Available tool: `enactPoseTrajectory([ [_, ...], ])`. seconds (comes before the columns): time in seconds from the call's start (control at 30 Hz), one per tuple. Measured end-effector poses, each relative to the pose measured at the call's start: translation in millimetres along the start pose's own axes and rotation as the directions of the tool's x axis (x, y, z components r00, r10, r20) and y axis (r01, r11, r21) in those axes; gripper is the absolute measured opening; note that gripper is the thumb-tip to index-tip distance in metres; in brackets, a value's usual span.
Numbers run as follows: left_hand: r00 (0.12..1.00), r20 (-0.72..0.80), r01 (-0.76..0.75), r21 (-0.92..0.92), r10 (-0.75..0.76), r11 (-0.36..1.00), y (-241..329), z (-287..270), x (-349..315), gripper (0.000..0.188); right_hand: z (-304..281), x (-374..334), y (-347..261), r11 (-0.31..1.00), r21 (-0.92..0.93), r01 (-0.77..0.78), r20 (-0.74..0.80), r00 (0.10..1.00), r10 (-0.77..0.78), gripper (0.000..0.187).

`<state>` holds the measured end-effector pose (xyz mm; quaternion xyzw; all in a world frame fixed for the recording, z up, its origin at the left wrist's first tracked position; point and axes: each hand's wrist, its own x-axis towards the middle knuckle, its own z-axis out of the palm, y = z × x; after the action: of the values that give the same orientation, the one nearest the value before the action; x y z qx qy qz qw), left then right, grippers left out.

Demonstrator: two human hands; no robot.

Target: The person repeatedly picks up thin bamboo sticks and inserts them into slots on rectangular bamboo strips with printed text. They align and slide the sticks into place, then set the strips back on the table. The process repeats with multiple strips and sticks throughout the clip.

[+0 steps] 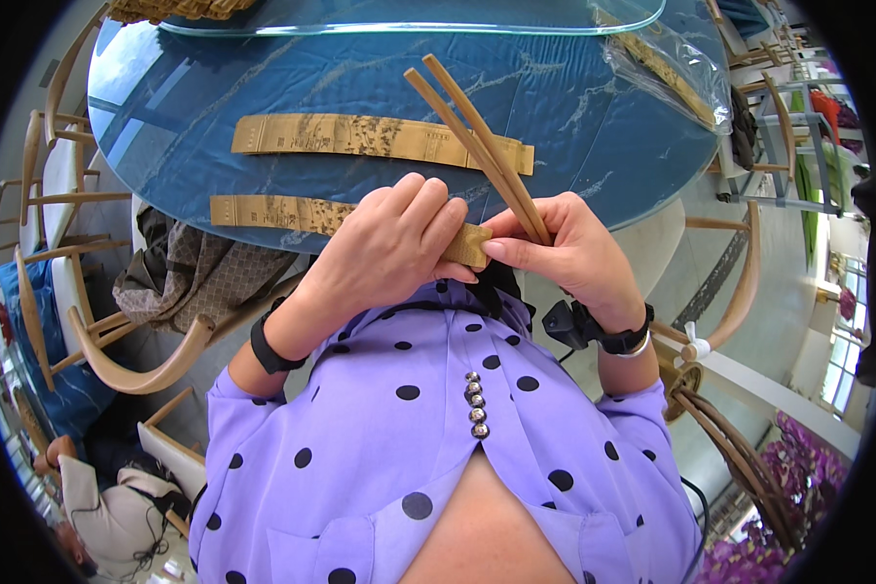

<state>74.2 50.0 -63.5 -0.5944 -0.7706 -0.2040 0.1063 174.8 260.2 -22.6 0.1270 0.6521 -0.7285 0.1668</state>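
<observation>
**Both hands closed on a pair of wooden chopsticks and their paper sleeve at the near edge of a blue table**

The blue glass-topped table (214,107) served as the landmark. At its near edge, the left hand (384,248) was curled shut, its fingers (428,209) wrapped over the end of a tan printed paper sleeve (263,211), which ran away from the hand to the person's left along the table's near rim. The right hand (569,248) was likewise closed, thumb and forefinger pinching the lower ends of a pair of wooden chopsticks (472,141); the sticks lay side by side and slanted up and to the left over the table top. The fingertips of the two hands met over the short piece of sleeve showing between them, just below the chopsticks' lower ends. Whether the sticks' tips sat inside the sleeve could not be told, since the fingers covered that spot.

A second paper sleeve (360,136) lay flat on the table, farther in than the first, and the chopsticks crossed above its right end. A clear plastic bag (667,63) rested at the table's far right side. Wooden chairs (136,365) stood beside the table's left edge. Each wrist carried a dark band (268,350).
</observation>
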Motion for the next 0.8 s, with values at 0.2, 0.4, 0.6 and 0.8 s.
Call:
enactPoseTrajectory([
  [0.2,0.999,-0.022,-0.037,0.011,0.038,0.999,2.4,1.4,4.0,0.047,0.9,3.5,-1.3,0.999,-0.032,-0.023,0.013,1.0,0.024,0.02],
  [0.4,0.999,-0.007,-0.049,0.032,0.049,0.998,3.6,2.4,5.4,0.038,2.9,8.7,2.2,0.998,-0.048,-0.036,-0.006,0.999,0.036,0.019],
  [0.6,0.998,0.013,-0.059,0.097,0.058,0.994,3.6,6.7,3.0,0.03,12.1,7.8,-3.2,0.985,-0.171,0.014,-0.094,0.995,-0.031,0.017],
  [0.8,0.993,-0.062,-0.085,0.187,0.098,0.979,0.2,12.1,5.3,0.021,14.8,7.9,2.5,0.955,-0.287,0.072,-0.144,0.983,-0.117,0.019],
])
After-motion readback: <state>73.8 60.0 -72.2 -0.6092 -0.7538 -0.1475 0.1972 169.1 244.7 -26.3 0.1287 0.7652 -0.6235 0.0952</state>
